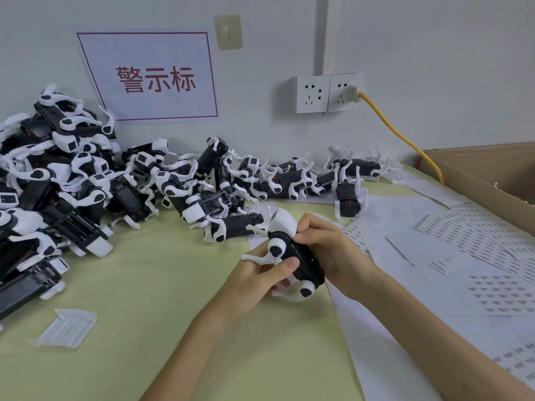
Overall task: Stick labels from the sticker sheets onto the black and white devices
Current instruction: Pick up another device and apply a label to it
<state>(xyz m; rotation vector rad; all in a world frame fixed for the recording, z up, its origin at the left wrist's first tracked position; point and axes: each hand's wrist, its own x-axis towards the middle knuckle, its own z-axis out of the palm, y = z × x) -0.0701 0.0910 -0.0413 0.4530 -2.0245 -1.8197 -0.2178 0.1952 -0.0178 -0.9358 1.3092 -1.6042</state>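
Note:
I hold one black and white device (292, 250) above the middle of the table. My left hand (257, 280) grips its lower body from the left, thumb laid across the black shell. My right hand (330, 247) curls round its upper right side, fingertips pressed against the black top near the white head. Whether a label sits under those fingertips is hidden. White sticker sheets (474, 238) with rows of small dark labels lie spread to the right. Several more devices (72, 180) are heaped at the left and strung along the wall.
A pale green mat (150, 299) covers the table. A small white ribbed plastic part (68, 327) lies at the front left. An open cardboard box (489, 172) stands at the far right. A yellow cable (399, 134) runs from the wall socket toward the box.

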